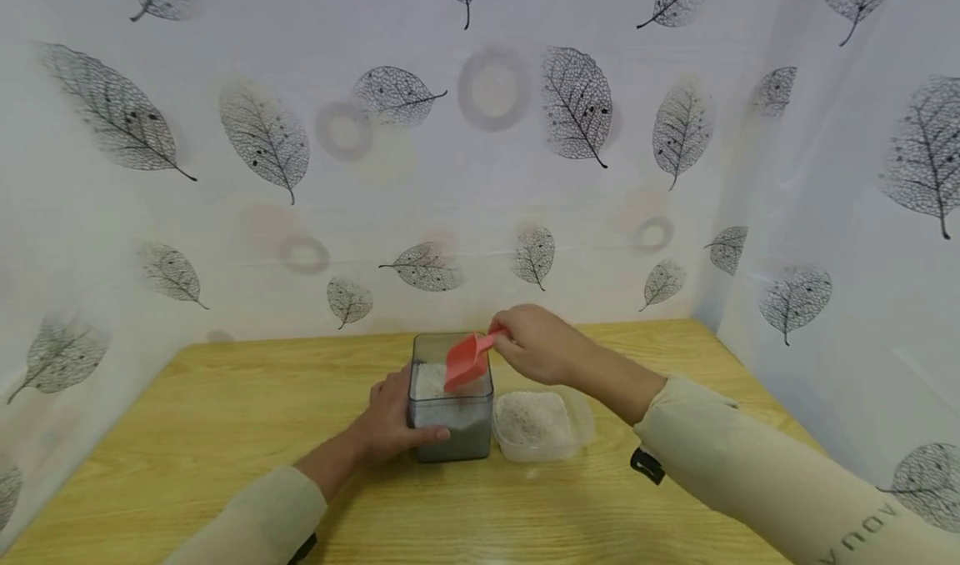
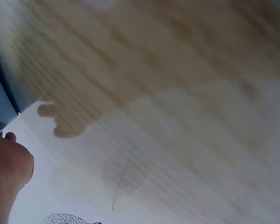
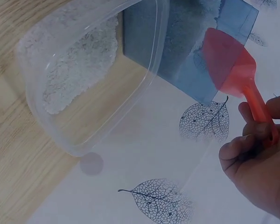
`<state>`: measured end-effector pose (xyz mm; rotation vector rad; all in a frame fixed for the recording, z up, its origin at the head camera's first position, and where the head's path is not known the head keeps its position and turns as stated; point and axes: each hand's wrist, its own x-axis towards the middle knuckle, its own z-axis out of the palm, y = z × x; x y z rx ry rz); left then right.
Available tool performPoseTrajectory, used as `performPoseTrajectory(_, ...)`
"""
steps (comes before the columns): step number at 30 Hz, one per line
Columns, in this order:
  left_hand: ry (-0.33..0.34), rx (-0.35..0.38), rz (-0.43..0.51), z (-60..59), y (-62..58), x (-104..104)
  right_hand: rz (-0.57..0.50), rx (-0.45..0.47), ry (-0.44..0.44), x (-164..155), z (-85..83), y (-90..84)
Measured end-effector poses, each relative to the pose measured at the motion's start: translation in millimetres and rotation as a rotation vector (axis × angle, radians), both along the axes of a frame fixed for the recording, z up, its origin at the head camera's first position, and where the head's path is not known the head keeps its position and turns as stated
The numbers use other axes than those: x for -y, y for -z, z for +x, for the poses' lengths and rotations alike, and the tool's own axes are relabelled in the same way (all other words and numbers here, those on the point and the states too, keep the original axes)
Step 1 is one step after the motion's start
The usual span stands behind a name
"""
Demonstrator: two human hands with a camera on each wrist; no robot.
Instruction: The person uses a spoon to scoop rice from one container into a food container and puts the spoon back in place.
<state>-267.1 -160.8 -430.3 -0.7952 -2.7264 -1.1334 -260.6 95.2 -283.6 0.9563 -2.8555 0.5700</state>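
A grey see-through bin [image 1: 452,432] stands upright on the table, with rice [image 1: 431,379] inside. My left hand [image 1: 393,419] grips its near left corner, thumb across the front and fingers along the left side. In the left wrist view, part of that hand [image 2: 9,163] shows beside the bin [image 2: 1,98]. My right hand [image 1: 540,344] holds a red scoop [image 1: 467,362] by its handle, the blade tilted down at the bin's mouth. The right wrist view shows the scoop [image 3: 233,63] overlapping the bin; whether its blade holds rice cannot be told.
Right of the bin sits a clear plastic tub [image 1: 583,432] holding rice [image 1: 532,417]. The wood-grain table [image 1: 262,398] meets a leaf-printed sheet [image 1: 480,190] at the back, and similar sheeting stands along both sides.
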Motion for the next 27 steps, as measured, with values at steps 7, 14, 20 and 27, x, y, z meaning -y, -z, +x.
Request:
performPoseTrajectory(7,0.006,0.005,-0.004,-0.5,1.2,-1.8,0.120,0.016,-0.015,2.9,-6.0,12.8)
performPoseTrajectory(14,-0.002,0.015,0.001,-1.1,2.1,0.5,0.363,-0.310,-0.058,3.9,-9.8,24.1)
performPoseTrajectory(20,-0.010,0.029,-0.009,-0.5,1.2,2.2,0.482,-0.374,-0.123,16.7,-12.3,23.8)
performPoseTrajectory(27,-0.005,0.043,-0.013,-1.9,2.0,1.4,0.245,-0.123,-0.133,24.8,-18.1,30.4)
